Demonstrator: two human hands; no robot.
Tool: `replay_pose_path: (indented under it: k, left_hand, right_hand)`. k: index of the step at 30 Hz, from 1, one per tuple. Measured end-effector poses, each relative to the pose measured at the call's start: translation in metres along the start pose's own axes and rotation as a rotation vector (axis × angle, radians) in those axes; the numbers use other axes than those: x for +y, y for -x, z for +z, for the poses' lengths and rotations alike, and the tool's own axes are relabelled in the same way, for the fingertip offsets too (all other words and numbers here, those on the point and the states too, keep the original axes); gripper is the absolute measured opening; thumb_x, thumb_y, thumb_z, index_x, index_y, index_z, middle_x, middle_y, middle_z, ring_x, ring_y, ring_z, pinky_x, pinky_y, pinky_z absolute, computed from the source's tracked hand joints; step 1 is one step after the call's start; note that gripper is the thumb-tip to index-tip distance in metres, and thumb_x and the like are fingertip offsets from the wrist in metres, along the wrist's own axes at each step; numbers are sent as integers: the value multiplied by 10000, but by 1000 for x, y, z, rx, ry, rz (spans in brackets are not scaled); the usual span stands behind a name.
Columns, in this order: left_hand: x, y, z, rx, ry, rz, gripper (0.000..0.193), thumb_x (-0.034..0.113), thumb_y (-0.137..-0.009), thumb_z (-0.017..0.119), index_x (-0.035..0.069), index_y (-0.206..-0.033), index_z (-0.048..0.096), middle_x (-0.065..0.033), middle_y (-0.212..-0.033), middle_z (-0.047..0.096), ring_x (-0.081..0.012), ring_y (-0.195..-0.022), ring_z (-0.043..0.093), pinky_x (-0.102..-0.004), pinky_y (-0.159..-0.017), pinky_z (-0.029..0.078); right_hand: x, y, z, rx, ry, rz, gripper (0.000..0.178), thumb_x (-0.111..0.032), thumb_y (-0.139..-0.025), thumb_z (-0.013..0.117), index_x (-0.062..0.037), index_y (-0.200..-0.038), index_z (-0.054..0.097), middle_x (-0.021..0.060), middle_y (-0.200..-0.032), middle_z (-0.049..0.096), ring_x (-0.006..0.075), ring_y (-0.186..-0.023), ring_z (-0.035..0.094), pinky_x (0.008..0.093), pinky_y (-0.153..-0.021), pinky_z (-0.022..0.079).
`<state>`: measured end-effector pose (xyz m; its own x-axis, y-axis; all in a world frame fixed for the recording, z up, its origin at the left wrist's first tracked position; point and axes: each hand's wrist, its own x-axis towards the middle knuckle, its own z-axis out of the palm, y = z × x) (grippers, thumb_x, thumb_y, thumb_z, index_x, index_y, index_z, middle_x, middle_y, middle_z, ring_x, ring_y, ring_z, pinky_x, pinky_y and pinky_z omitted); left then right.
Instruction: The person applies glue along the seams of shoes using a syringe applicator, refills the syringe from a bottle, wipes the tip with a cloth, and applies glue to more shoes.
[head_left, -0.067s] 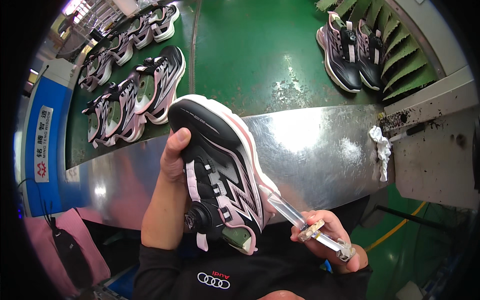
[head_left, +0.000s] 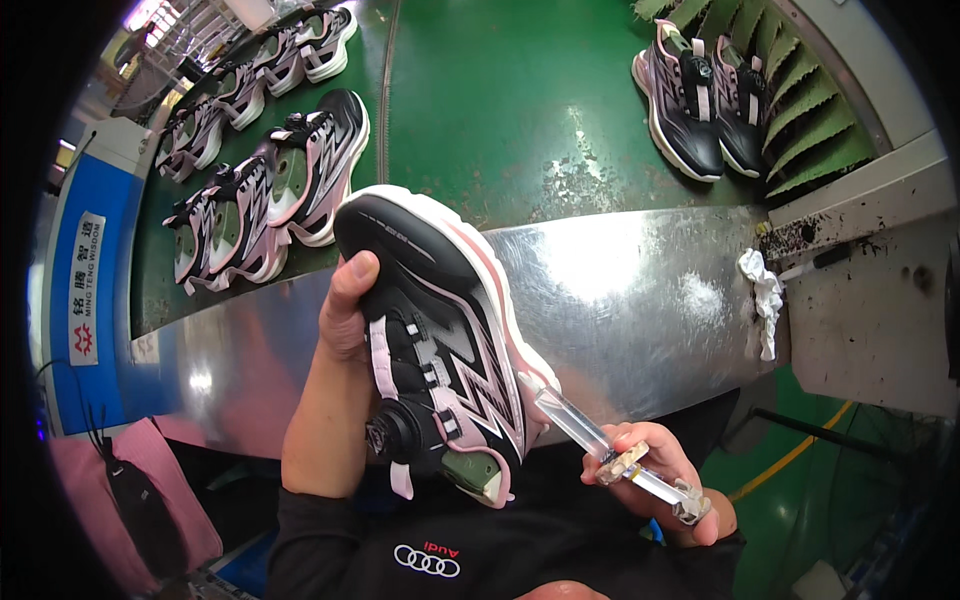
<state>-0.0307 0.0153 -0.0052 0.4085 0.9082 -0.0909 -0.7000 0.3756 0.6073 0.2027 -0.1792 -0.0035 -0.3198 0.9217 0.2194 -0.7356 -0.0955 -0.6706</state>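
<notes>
A black, grey and pink sneaker (head_left: pixel 455 320) with a white sole is held up in front of me, toe pointing away. My left hand (head_left: pixel 347 305) grips it from the left, thumb on the upper and the other fingers hidden beneath. A green last (head_left: pixel 474 474) shows in its heel opening. In my right hand (head_left: pixel 655 470) is a clear syringe (head_left: pixel 575 420), its barrel between my fingers and my thumb at the plunger end. The syringe tip meets the seam between upper and sole on the shoe's right side.
On the green belt (head_left: pixel 480 110), several similar sneakers (head_left: pixel 320 165) stand at left and a pair (head_left: pixel 690 105) at far right beside green strip flaps (head_left: pixel 820 120). A metal ledge (head_left: pixel 620 300) runs along the near side. A crumpled white tissue (head_left: pixel 762 300) hangs at its right end.
Almost nothing differs. The sneaker has shifted very slightly to the left and away, while the syringe stays at its seam.
</notes>
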Motion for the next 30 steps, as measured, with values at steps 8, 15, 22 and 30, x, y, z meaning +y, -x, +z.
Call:
replay_pose_path:
  k: [8, 15, 22, 30]
  left_hand:
    - [-2, 0, 3, -9, 208, -100, 543, 295, -799, 637, 18, -1245, 497, -159, -1185, 591, -296, -1089, 582, -444, -975, 458]
    - [4, 1, -18, 89, 199, -124, 484, 316, -839, 618, 17, -1211, 538, -148, -1154, 620, -274, -1034, 613, -412, -925, 494]
    - [6, -3, -24, 132, 168, -162, 451, 309, -850, 607, 13, -1186, 552, -154, -1140, 628, -282, -1010, 626, -417, -913, 503]
    - [20, 3, -39, 220, -100, -186, 520, 355, -830, 594, 38, -1235, 521, -173, -1153, 618, -314, -1022, 629, -466, -911, 513]
  right_hand:
    - [5, 21, 5, 17, 1, -20, 1114, -645, -652, 734, 75, -1358, 260, 169, -1156, 427, 241, -1068, 454, 345, -929, 357]
    - [6, 30, 6, 24, 23, -6, 1088, -643, -652, 733, 63, -1351, 290, 181, -1148, 427, 245, -1036, 461, 344, -900, 370]
    - [9, 41, -1, 46, 21, -13, 1082, -630, -649, 740, 61, -1352, 294, 167, -1161, 435, 236, -1052, 466, 333, -898, 375]
    - [14, 45, -11, 55, 13, -13, 1094, -612, -640, 757, 68, -1355, 284, 160, -1170, 432, 224, -1067, 460, 318, -911, 355]
